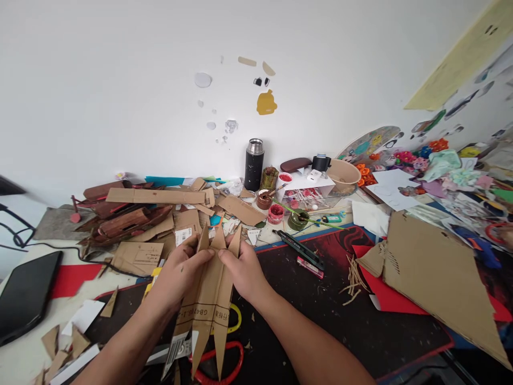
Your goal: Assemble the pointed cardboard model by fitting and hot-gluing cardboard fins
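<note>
Both hands hold a folded brown cardboard piece [210, 299] with several pointed tips at each end, raised over a dark desk mat [320, 310]. My left hand [180, 275] grips its left side with fingers curled round the edge. My right hand [242, 270] grips the right side, thumb pressed on the front. Printed letters and a white label show on the lower part of the cardboard. Under it lie red-handled scissors [224, 369] and a yellow ring [236, 318].
Cardboard scraps [152, 214] pile up at the back left. A large cardboard sheet [436, 272] lies on red paper at the right. A black flask [254, 164], paint jars [276, 214], a utility knife [302, 249] and a black tablet [24, 294] stand around.
</note>
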`<state>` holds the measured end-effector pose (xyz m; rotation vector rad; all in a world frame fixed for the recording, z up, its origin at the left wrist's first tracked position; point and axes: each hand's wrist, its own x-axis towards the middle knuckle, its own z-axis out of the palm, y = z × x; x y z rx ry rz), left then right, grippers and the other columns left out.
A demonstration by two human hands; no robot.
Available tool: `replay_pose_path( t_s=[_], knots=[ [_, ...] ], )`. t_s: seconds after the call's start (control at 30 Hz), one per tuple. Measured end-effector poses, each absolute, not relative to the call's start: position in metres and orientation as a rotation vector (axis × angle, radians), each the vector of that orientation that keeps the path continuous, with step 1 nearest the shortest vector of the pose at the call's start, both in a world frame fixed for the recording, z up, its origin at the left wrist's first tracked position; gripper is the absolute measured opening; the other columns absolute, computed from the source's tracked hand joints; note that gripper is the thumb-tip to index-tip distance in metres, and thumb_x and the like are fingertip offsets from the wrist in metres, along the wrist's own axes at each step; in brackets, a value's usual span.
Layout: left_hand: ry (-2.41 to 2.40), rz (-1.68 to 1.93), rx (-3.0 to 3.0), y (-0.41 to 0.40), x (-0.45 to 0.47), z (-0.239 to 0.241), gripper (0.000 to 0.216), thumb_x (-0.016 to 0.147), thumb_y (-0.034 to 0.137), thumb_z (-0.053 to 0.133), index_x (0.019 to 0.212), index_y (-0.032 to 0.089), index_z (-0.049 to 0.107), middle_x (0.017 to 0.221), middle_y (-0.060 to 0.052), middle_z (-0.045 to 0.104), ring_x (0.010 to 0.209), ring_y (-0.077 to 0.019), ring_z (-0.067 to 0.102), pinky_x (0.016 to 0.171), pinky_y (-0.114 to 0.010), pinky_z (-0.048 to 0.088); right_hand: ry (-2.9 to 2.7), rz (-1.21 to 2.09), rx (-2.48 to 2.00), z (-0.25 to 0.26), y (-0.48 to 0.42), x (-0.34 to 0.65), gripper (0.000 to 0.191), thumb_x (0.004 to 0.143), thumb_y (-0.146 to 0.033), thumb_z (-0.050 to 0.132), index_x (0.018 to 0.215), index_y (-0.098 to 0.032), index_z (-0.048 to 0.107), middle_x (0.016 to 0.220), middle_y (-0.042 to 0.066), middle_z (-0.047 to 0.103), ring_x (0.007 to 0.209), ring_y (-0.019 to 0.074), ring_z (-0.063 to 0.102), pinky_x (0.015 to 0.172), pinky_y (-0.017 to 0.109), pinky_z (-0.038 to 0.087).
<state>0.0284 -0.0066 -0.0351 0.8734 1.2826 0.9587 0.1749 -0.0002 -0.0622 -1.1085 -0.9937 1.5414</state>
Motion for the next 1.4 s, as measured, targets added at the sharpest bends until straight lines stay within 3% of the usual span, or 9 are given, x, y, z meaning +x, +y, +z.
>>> replay_pose_path(
  t_s=[0.3, 0.47, 0.57, 0.77, 0.9, 1.07, 1.23, 1.4],
  knots=[
    [1.320, 0.939, 0.977, -0.005, 0.021, -0.039, 0.030, 0.076, 0.041, 0.083, 0.096, 0.021, 0.072, 0.068, 0.000, 0.073, 0.057, -0.0220, 0.066, 0.065, -0.034, 0.058, -1.006, 1.578, -1.043, -0.063, -0.003, 0.172, 0.019, 0.076, -0.034, 0.064, 0.091, -0.024, 0.068, 0.083, 0.000, 0.072, 0.091, 0.0263, 0.068, 0.080, 0.035, 0.054],
    [1.328, 0.908, 1.022, -0.005, 0.024, -0.033, 0.040, 0.073, 0.041, 0.082, 0.106, 0.020, 0.074, 0.072, -0.002, 0.076, 0.060, -0.0253, 0.070, 0.065, -0.035, 0.058, -1.018, 1.570, -1.035, -0.065, -0.006, 0.169, 0.014, 0.076, -0.030, 0.062, 0.088, -0.024, 0.064, 0.084, -0.001, 0.071, 0.087, 0.0245, 0.068, 0.080, 0.034, 0.054],
    [1.294, 0.901, 0.994, -0.004, 0.025, -0.035, 0.045, 0.077, 0.042, 0.081, 0.115, 0.020, 0.074, 0.084, -0.005, 0.081, 0.063, -0.0249, 0.072, 0.065, -0.034, 0.058, -1.014, 1.578, -1.037, -0.067, -0.004, 0.171, 0.016, 0.078, -0.031, 0.063, 0.092, -0.024, 0.066, 0.086, 0.000, 0.073, 0.090, 0.0253, 0.069, 0.083, 0.036, 0.055],
    [1.311, 0.963, 0.861, -0.004, 0.027, -0.035, 0.059, 0.075, 0.047, 0.084, 0.126, 0.019, 0.070, 0.086, -0.006, 0.082, 0.063, -0.0263, 0.074, 0.061, -0.034, 0.059, -1.002, 1.590, -1.000, -0.073, 0.004, 0.176, 0.029, 0.084, -0.036, 0.069, 0.109, -0.021, 0.072, 0.104, 0.004, 0.079, 0.100, 0.0276, 0.072, 0.092, 0.039, 0.055],
    [1.307, 0.929, 0.904, -0.005, 0.029, -0.030, 0.065, 0.073, 0.047, 0.087, 0.128, 0.020, 0.068, 0.092, -0.007, 0.084, 0.066, -0.0271, 0.075, 0.064, -0.036, 0.060, -1.024, 1.560, -1.021, -0.074, 0.003, 0.176, 0.027, 0.085, -0.036, 0.069, 0.108, -0.021, 0.073, 0.105, 0.004, 0.079, 0.102, 0.0280, 0.072, 0.091, 0.038, 0.056],
    [1.302, 0.963, 0.904, -0.003, 0.026, -0.032, 0.058, 0.071, 0.044, 0.089, 0.121, 0.022, 0.069, 0.094, -0.005, 0.083, 0.072, -0.0283, 0.077, 0.071, -0.037, 0.062, -1.045, 1.571, -0.985, -0.074, 0.002, 0.175, 0.029, 0.086, -0.035, 0.068, 0.111, -0.022, 0.072, 0.108, 0.004, 0.079, 0.105, 0.0280, 0.073, 0.095, 0.039, 0.056],
    [1.336, 0.953, 0.878, -0.001, 0.023, -0.033, 0.050, 0.070, 0.046, 0.088, 0.109, 0.021, 0.071, 0.083, -0.004, 0.081, 0.066, -0.0271, 0.075, 0.066, -0.036, 0.061, -1.068, 1.595, -0.944, -0.073, 0.002, 0.174, 0.030, 0.086, -0.034, 0.067, 0.114, -0.024, 0.071, 0.111, 0.004, 0.079, 0.114, 0.0290, 0.071, 0.100, 0.041, 0.056],
    [1.375, 0.858, 0.840, -0.003, 0.025, -0.035, 0.050, 0.069, 0.044, 0.087, 0.109, 0.017, 0.072, 0.081, -0.006, 0.081, 0.064, -0.0283, 0.075, 0.062, -0.037, 0.061, -1.075, 1.553, -0.975, -0.072, 0.000, 0.173, 0.030, 0.085, -0.031, 0.068, 0.114, -0.024, 0.071, 0.109, 0.004, 0.079, 0.108, 0.0289, 0.073, 0.096, 0.040, 0.058]
  ],
)
